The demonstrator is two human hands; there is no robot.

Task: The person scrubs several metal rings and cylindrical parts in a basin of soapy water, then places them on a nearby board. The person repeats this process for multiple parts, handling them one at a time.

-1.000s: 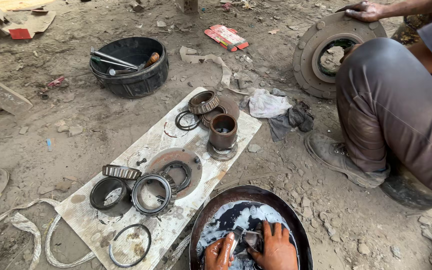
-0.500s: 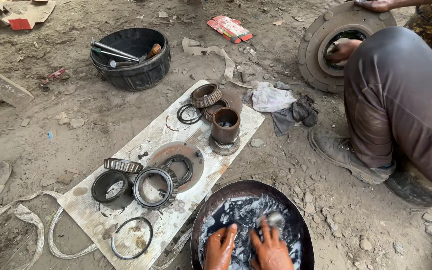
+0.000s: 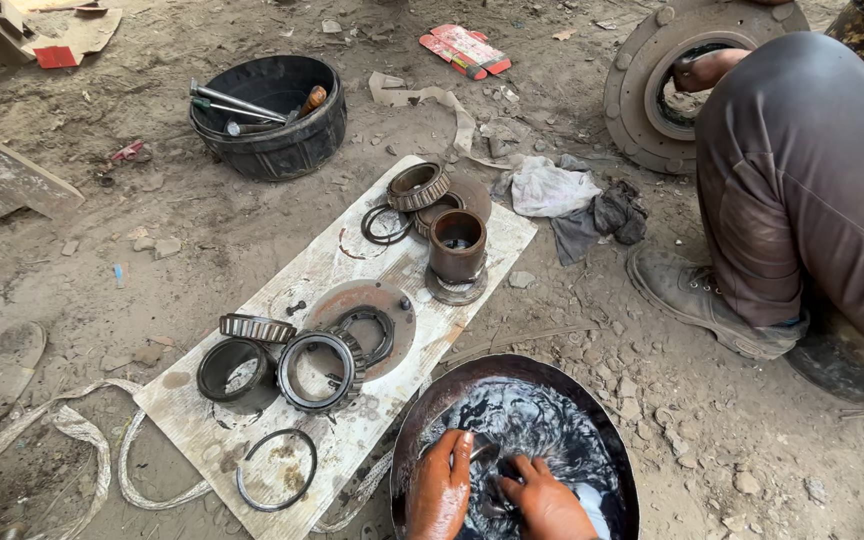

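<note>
Outdoor repair yard — dirt ground, bearings (image 3: 317, 370) on board (image 3: 352, 290), wheel hub (image 3: 657, 85).

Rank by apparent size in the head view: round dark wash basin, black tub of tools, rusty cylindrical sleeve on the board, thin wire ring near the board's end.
1. Round dark wash basin, cut off by the frame edge and nearest the camera.
2. Black tub of tools.
3 and 4. Thin wire ring and rusty cylindrical sleeve look close; the ring is nearer, so unranked.
</note>
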